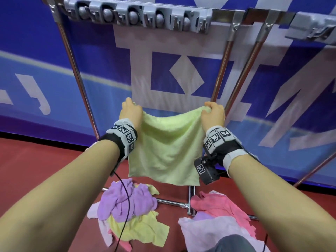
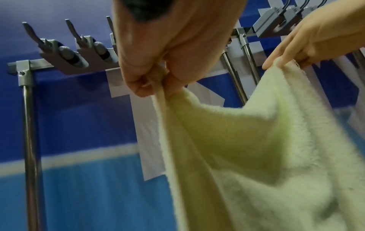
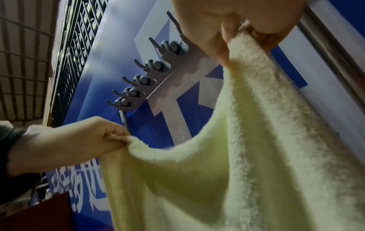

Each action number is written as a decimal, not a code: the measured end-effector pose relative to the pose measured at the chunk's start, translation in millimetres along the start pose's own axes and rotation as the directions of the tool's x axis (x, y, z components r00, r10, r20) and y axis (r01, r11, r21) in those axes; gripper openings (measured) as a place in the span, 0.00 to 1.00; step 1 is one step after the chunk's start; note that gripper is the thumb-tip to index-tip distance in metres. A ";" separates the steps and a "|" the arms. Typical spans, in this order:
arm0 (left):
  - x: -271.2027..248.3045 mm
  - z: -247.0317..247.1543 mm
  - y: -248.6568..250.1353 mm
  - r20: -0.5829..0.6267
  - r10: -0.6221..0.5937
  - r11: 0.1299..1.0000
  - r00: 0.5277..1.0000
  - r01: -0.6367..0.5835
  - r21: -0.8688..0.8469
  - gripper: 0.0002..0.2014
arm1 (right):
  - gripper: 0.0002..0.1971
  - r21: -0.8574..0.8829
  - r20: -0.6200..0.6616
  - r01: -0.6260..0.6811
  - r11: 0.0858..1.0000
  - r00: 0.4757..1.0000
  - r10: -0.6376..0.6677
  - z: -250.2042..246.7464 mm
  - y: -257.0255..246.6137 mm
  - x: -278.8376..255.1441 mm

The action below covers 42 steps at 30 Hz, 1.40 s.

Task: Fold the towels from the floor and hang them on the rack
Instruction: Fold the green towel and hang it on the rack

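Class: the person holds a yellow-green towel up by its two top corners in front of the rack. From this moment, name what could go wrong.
1. Each hand, left hand and right hand, only pinches a corner of the yellow-green towel; a loose grip could drop it onto the floor pile.
2. The top edge sags between the hands, so a fold may come out uneven.
3. The hook strip might snag the cloth.

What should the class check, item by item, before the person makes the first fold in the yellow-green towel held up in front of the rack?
1. Left hand pinches a top corner: ok.
2. Right hand pinches the other top corner: ok.
3. Yellow-green towel hangs clear of the floor piles: ok.
4. Top edge taut: not ok, it sags between the grips.
5. Rack hooks free: ok.
6. Lower corners level: cannot tell.
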<state>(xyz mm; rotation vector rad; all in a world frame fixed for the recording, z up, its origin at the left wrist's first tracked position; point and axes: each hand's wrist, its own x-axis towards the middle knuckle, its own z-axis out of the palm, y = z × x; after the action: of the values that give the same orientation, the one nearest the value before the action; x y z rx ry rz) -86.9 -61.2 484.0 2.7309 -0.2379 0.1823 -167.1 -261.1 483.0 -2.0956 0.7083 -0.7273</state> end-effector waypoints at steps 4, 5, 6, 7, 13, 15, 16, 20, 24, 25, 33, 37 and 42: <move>0.5 -3.5 -3.0 -0.094 0.068 0.992 0.993 -0.057 0.112 0.09 | 0.20 -0.222 0.058 0.032 0.975 0.998 -0.019 2.6 6.1 -3.3; 1.2 -3.2 -4.1 -0.116 0.112 0.983 0.987 -0.093 0.161 0.10 | 0.17 -0.280 0.058 0.033 0.959 0.998 -0.017 1.9 7.0 -3.0; 2.9 -3.5 -4.8 -0.125 0.146 0.976 0.981 -0.122 0.181 0.12 | 0.15 -0.342 0.049 0.042 0.939 0.998 -0.027 1.2 7.7 -2.3; 4.2 -3.8 -5.0 -0.116 0.166 0.971 0.979 -0.143 0.190 0.15 | 0.12 -0.408 0.031 0.063 0.911 0.998 -0.055 0.6 8.7 -1.3; 4.1 -7.6 -2.0 -0.061 0.172 0.985 0.983 -0.172 0.008 0.15 | 0.09 -0.478 -0.003 0.211 0.853 0.970 -0.241 -6.2 17.0 4.2; 6.4 -5.9 -0.9 -0.021 0.192 0.979 0.981 -0.190 0.072 0.15 | 0.12 -0.424 0.014 0.202 0.883 0.976 -0.216 -9.7 16.7 4.2; 6.5 -5.0 0.2 -0.018 0.198 0.976 0.980 -0.195 0.097 0.14 | 0.13 -0.399 0.011 0.189 0.897 0.980 -0.201 -10.8 16.6 4.7; 1.0 -0.5 4.0 0.019 0.272 0.929 0.962 -0.268 0.254 0.18 | 0.17 -0.384 0.012 0.166 0.908 0.984 -0.175 -11.1 14.5 5.5; 0.5 -6.5 7.6 0.138 0.275 0.927 0.952 -0.300 0.225 0.22 | 0.14 -0.414 0.021 0.155 0.897 0.987 -0.161 -12.2 10.6 4.9; 0.9 -9.4 7.5 0.142 0.275 0.940 0.951 -0.297 0.167 0.21 | 0.14 -0.432 0.021 0.163 0.887 0.985 -0.171 -12.3 11.3 5.2; -1.5 -21.5 4.0 0.062 0.232 0.934 0.971 -0.240 0.264 0.11 | 0.14 -0.479 -0.003 0.174 0.860 0.980 -0.200 -22.6 16.1 6.9; 0.6 -19.3 1.8 0.052 0.231 0.927 0.972 -0.236 0.293 0.15 | 0.16 -0.413 0.021 0.150 0.898 0.988 -0.155 -21.7 14.5 7.6; -2.8 -20.0 5.6 0.087 0.183 0.946 0.979 -0.199 0.256 0.14 | 0.15 -0.473 0.055 0.151 0.868 0.988 -0.142 -15.1 13.8 5.9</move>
<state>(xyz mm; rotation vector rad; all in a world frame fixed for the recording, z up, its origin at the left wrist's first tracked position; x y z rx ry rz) -92.6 -58.0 503.8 2.9784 -0.5327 0.1952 -176.9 -280.0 481.2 -2.6279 0.7828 -0.6597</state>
